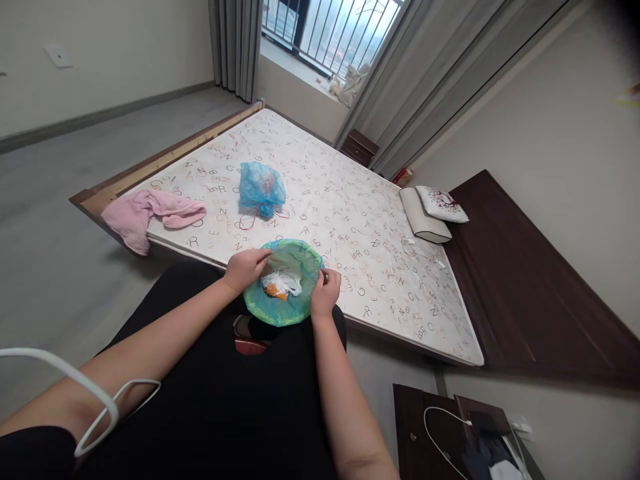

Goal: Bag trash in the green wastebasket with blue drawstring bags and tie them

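Note:
A round trash bin (pixel 260 313) with a green rim is lined with a thin blue-green plastic bag (pixel 295 257) and sits between my knees. My left hand (pixel 245 270) pinches the liner at the far left of the rim. On the right side, my right hand (pixel 326 293) has its fingers closed on the liner's edge. Inside lie a crumpled white plastic bag (pixel 290 280) and something orange (pixel 274 291). Beyond the bin, a filled blue plastic bag (pixel 261 187) with red drawstrings rests on the mattress.
The letter-print mattress (pixel 320 193) lies ahead, with a pink towel (pixel 135 217) over its left corner. Pillows (pixel 425 213) lie by the dark headboard (pixel 540 287). At lower right stands a nightstand (pixel 415 433) with cables. A white cable (pixel 65 367) loops over my left arm.

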The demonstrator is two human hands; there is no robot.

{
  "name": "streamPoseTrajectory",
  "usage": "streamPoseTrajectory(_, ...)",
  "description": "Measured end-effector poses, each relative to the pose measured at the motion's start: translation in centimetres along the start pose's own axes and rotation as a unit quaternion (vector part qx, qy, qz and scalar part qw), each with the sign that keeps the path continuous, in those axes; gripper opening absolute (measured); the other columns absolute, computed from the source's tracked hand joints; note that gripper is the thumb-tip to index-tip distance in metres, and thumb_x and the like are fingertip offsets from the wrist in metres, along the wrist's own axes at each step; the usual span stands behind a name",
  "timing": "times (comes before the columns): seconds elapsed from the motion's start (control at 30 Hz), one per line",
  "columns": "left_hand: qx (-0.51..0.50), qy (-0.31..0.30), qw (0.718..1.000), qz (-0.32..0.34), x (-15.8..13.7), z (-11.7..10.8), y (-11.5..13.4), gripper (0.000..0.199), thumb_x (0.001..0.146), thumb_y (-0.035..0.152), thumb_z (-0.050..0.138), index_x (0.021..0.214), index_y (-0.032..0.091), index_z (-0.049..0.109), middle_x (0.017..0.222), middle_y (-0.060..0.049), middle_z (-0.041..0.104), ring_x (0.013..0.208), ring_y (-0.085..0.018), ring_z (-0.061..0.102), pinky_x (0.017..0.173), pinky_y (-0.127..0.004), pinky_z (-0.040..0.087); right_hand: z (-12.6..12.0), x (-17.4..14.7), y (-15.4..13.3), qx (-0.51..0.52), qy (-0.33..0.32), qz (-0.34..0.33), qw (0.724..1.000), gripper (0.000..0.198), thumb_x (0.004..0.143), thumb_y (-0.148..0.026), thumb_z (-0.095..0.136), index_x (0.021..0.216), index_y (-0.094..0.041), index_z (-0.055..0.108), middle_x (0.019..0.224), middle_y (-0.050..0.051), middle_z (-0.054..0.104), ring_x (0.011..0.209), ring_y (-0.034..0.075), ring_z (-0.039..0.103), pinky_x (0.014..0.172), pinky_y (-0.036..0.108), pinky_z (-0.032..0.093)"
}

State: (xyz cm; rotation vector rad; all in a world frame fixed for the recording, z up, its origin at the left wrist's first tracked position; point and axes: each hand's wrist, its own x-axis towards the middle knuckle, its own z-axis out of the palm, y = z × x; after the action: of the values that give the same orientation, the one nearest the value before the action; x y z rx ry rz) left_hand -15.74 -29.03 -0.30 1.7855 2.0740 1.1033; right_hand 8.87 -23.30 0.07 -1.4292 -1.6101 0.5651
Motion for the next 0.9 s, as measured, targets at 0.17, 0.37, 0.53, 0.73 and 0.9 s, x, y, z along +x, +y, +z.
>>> streamPoseTrajectory(0.17,-0.007,-0.025,0.999,0.02,-1.0,1.2,0.7,0.03,0.096,0.03,0.06,0.112,0.025,0.084,0.114,-0.011,0.082,0.107,-0.031,0.076,0.093,-0.039,0.054,0.6,-0.9,1.2,-0.027,0.002,-0.055,0.998,0.023,0.1,-0.032,0.044,0.098,-0.021,0.064,0.106,0.012,0.062,0.103,0.024,0.061,0.09,0.038,0.052)
streamPoseTrajectory(0.37,-0.146,-0.019,0.987,-0.062,-0.2,0.7,0.8,0.031,0.094,0.041,0.058,0.103,0.022,0.08,0.089,-0.006,0.079,0.081,-0.024,0.07,0.078,-0.034,0.051,-1.0,-1.1,2.5,-0.014,-0.063,-0.111,0.992,0.021,0.098,-0.033,0.047,0.095,-0.022,0.065,0.102,0.011,0.063,0.101,0.024,0.062,0.091,0.039,0.053)
streamPoseTrajectory(0.53,-0.198,-0.059,0.975,-0.087,-0.1,0.3,1.8,0.037,0.092,0.048,0.057,0.103,0.02,0.078,0.069,-0.001,0.066,0.065,-0.02,0.058,0.065,-0.03,0.044,-0.3,-1.7,2.5,-0.003,-0.039,0.032,0.999,0.025,0.093,-0.037,0.048,0.103,-0.019,0.063,0.105,0.012,0.067,0.097,0.025,0.063,0.09,0.04,0.052)
streamPoseTrajectory(0.73,-0.107,-0.142,0.984,0.021,-0.3,-0.7,2.4,0.029,0.094,0.042,0.056,0.101,0.026,0.08,0.091,-0.004,0.078,0.086,-0.024,0.068,0.076,-0.033,0.044,0.8,-0.5,0.8,0.064,-0.071,0.182,0.979,0.052,0.087,-0.048,0.059,0.127,-0.015,0.061,0.084,0.003,0.067,0.073,0.02,0.06,0.074,0.034,0.049)
streamPoseTrajectory(0.9,-0.233,-0.12,0.962,-0.079,-0.7,-0.9,0.9,0.034,0.089,0.052,0.062,0.098,0.022,0.076,0.066,0.001,0.062,0.062,-0.018,0.054,0.062,-0.029,0.04,-0.8,-0.3,0.4,0.136,-0.087,0.132,0.978,0.046,0.088,-0.057,0.059,0.111,-0.018,0.071,0.108,0.01,0.075,0.096,0.023,0.068,0.089,0.037,0.053)
